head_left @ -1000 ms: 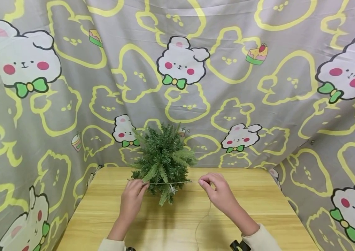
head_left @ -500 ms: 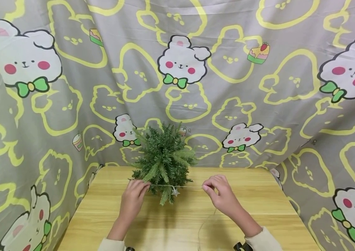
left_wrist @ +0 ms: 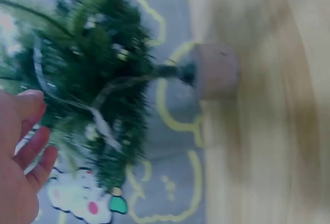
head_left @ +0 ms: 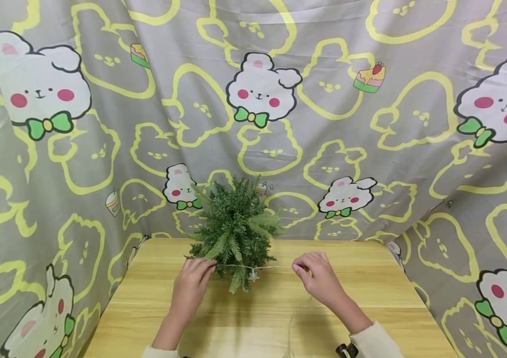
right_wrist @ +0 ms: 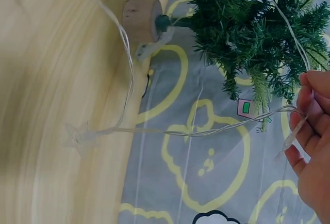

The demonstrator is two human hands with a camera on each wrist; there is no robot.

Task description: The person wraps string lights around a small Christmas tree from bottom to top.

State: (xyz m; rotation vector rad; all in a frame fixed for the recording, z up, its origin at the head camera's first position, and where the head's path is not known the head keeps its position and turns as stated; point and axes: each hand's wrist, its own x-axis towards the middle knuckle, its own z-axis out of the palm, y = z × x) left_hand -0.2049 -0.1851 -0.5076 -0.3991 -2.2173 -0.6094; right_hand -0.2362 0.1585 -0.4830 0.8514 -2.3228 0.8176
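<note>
A small green artificial Christmas tree stands on a round wooden base. Across its front, a thin clear string of star lights runs between both hands. My left hand pinches one part of it at the tree's left side; the left wrist view is blurred. My right hand pinches it to the right, beside the tree. One clear star hangs between the hands. In the right wrist view, more wire loops down from the fingers to another clear star over the table.
The wooden table has a grey fabric curtain with yellow outlines and white rabbit faces behind it and on both sides. Loose wire dangles near the table's front, below the right hand.
The right hand has moved a little to the right and nearer, the left hand only slightly to the right. The star between them has shifted right and slightly down in view.
</note>
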